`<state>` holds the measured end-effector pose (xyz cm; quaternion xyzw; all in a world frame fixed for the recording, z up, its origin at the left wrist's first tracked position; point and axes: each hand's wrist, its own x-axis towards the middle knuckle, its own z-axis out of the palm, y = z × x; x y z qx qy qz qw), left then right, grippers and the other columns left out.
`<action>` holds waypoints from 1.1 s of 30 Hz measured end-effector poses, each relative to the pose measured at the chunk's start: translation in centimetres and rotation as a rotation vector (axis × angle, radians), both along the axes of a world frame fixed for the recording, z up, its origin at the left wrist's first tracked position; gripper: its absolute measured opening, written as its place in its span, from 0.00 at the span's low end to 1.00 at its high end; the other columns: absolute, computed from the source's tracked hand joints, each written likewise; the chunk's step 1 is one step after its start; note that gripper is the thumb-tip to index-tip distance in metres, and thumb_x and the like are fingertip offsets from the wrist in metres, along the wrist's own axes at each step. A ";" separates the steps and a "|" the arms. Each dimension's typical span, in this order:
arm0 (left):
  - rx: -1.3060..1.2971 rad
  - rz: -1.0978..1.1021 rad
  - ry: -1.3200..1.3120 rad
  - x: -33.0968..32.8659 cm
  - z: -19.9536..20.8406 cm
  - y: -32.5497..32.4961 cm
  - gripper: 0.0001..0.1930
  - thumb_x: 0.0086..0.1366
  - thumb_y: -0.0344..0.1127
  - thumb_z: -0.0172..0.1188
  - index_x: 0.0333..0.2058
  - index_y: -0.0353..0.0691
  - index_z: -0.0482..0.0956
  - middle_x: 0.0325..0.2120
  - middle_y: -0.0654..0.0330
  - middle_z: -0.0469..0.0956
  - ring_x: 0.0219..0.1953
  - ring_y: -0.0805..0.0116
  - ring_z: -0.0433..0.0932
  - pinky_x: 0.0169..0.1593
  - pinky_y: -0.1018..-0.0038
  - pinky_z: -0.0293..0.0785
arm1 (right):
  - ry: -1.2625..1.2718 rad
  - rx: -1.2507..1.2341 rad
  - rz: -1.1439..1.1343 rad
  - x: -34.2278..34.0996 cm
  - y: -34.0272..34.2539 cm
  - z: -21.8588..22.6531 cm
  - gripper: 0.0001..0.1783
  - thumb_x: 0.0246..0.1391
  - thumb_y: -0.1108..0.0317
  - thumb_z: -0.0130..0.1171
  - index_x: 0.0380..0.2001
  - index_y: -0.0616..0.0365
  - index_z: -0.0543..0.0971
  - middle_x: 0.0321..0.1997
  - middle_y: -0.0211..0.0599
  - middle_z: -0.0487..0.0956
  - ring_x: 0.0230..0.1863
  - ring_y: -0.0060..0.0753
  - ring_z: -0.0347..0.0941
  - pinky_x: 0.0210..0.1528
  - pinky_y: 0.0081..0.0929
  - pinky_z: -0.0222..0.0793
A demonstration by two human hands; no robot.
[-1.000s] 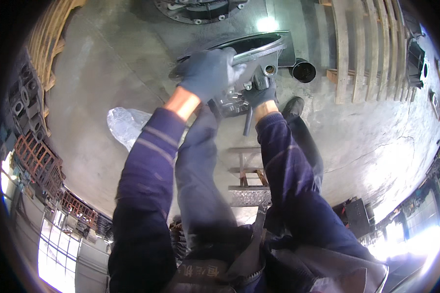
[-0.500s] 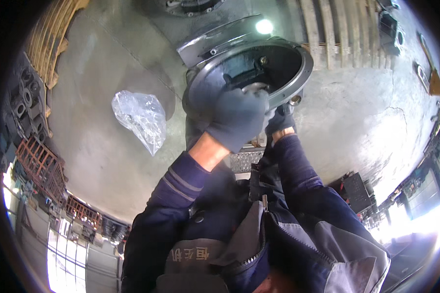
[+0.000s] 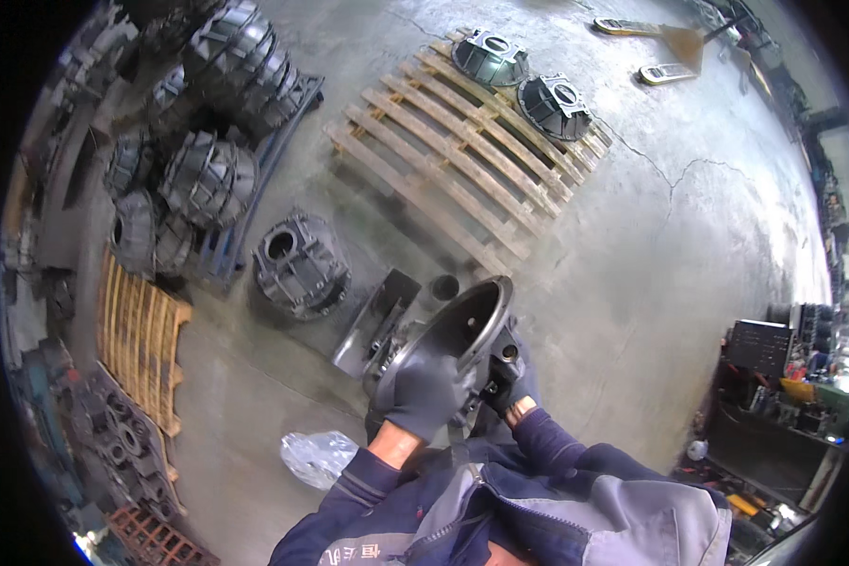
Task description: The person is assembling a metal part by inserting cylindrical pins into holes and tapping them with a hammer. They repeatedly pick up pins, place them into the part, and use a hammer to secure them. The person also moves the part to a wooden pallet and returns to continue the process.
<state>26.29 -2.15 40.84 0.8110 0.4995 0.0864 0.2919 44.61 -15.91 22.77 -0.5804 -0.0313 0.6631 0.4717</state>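
Note:
A dark cast-metal bell housing is tilted in front of my body, its round mouth facing up. My left hand, in a dark glove, has its fingers bent over the near-left rim. On the housing's right flank, beside a small round bore, my right hand is closed, also gloved and partly hidden behind the metal. Just beyond the housing's left side stands an angled dark metal plate. What supports the housing underneath is hidden. A crumpled clear plastic bag lies on the floor left of my left forearm.
Another bell housing sits on the floor ahead left. A wooden pallet carries two housings at its far end. More housings are stacked at left, near a second pallet. At right stands a cluttered tool bench.
The view has swung, so more floor, pallets and housings show ahead. My left hand has gone from over the mouth to the near-left rim. The right hand stays at the right flank.

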 end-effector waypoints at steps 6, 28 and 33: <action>-0.078 -0.099 0.123 12.2 0.1 6.0 0.19 0.64 0.54 0.64 0.32 0.40 0.82 0.22 0.46 0.80 0.25 0.46 0.81 0.30 0.54 0.76 | 0.218 -0.071 -0.282 8.8 5.5 0.0 0.22 0.75 0.53 0.39 0.63 0.46 0.73 0.60 0.33 0.79 0.56 0.33 0.76 0.56 0.48 0.77; -0.022 -0.331 -0.023 34.5 -1.5 30.8 0.17 0.63 0.51 0.65 0.32 0.42 0.86 0.17 0.50 0.80 0.20 0.50 0.82 0.27 0.58 0.76 | 0.340 0.178 -0.804 30.8 30.4 1.5 0.18 0.71 0.55 0.45 0.47 0.52 0.80 0.49 0.28 0.83 0.49 0.31 0.80 0.49 0.31 0.80; -0.161 -0.353 0.065 33.0 -5.5 40.6 0.17 0.62 0.50 0.66 0.36 0.41 0.86 0.20 0.49 0.81 0.24 0.49 0.83 0.31 0.58 0.78 | 0.242 -0.078 -0.874 29.1 37.8 -0.8 0.21 0.69 0.48 0.44 0.45 0.48 0.81 0.44 0.29 0.84 0.43 0.30 0.81 0.35 0.32 0.79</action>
